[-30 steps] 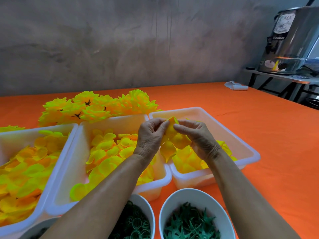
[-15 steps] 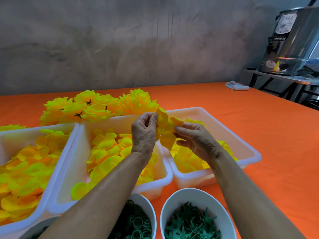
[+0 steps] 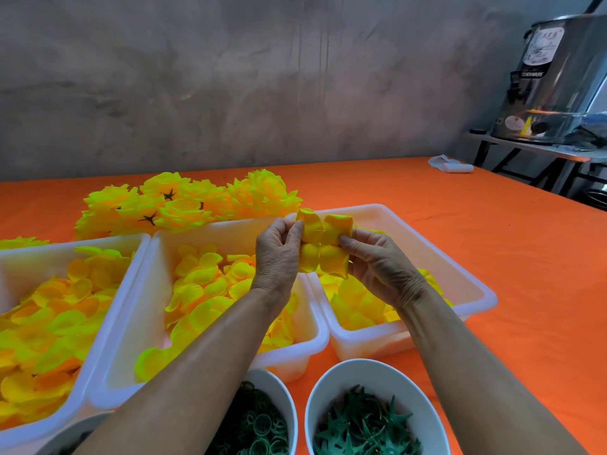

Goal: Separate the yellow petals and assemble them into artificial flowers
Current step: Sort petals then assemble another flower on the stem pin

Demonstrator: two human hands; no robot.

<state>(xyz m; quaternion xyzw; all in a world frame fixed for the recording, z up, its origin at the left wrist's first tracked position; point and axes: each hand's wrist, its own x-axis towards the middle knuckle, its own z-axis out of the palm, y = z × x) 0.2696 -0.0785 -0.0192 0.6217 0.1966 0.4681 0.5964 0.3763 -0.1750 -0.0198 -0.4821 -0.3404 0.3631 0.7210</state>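
A yellow petal cluster (image 3: 323, 243) with several lobes is held spread between my two hands, above the gap between the middle and right tubs. My left hand (image 3: 279, 254) pinches its left edge. My right hand (image 3: 377, 261) pinches its right edge. Loose yellow petals fill the left tub (image 3: 19, 254), the middle tub (image 3: 157, 290) and the right tub (image 3: 460, 280). A pile of finished yellow flowers (image 3: 184, 201) lies on the orange table behind the tubs.
Two white bowls sit at the near edge: one (image 3: 282, 392) holds dark green rings, the other (image 3: 368, 369) green star-shaped calyxes. A white cloth (image 3: 450, 165) lies at the far right of the table. A steel urn (image 3: 558, 77) stands on a side stand.
My hands have drawn slightly apart, and the petal cluster between them has opened out flat from a bunched state. Both hands sit a little higher than a second ago.
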